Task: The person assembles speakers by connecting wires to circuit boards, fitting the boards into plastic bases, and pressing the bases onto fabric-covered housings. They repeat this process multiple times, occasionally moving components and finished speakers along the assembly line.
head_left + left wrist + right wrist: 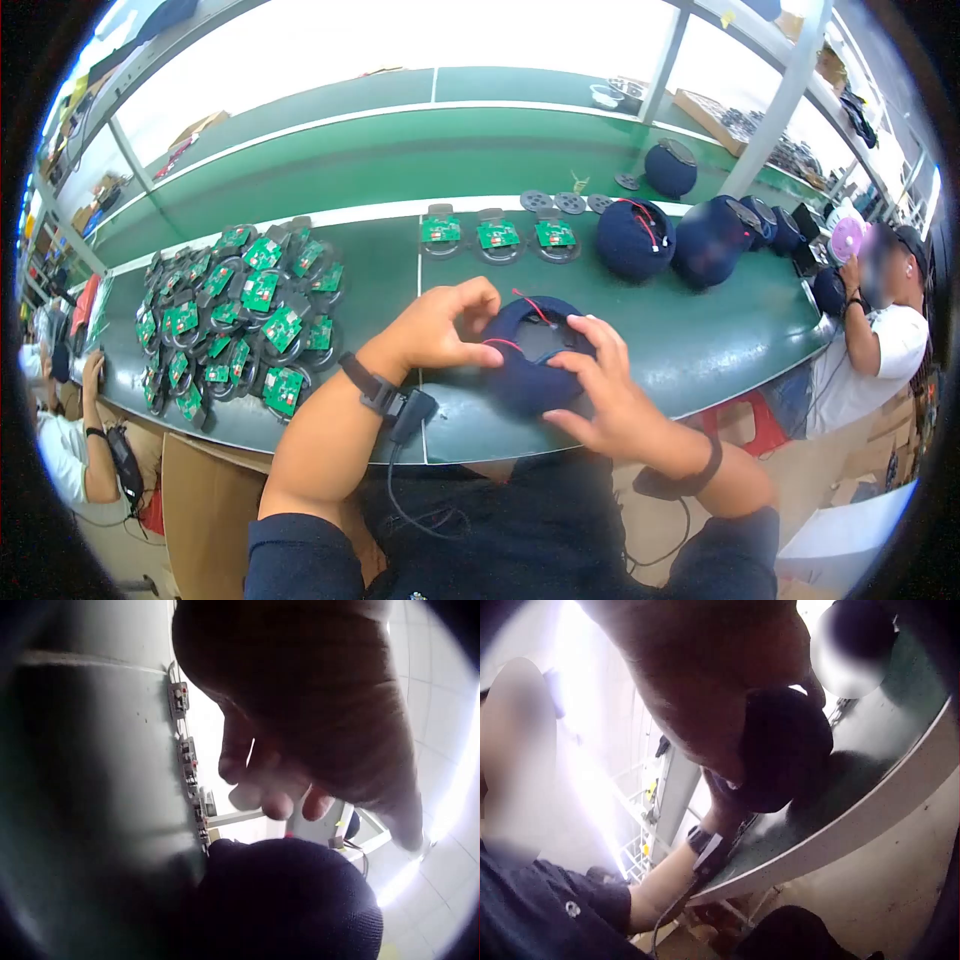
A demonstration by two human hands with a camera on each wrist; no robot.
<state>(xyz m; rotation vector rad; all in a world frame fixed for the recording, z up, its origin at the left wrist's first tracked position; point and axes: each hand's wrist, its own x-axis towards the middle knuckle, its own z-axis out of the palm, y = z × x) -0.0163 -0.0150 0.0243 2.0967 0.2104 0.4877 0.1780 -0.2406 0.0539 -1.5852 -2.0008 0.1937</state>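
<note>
A navy, fabric-covered round housing (530, 385) with an open top sits on the green table in front of me, red wires (532, 305) coming out of its opening. My right hand (620, 410) grips its right side, fingers over the rim and thumb low on the outside. At its left edge is my left hand (440, 325), thumb tip by a red wire at the rim and index finger bent well apart from the thumb. In the left wrist view the left hand's fingers (277, 804) are loosely bent above the fabric. The housing's dark side (787, 750) shows under the right hand in the right wrist view.
A pile of green circuit boards on black rings (262, 290) covers the table's left part. Three similar ring assemblies (497, 235) stand in a row behind. More navy housings (635, 240) line the back right. A person (885, 330) sits at the right end.
</note>
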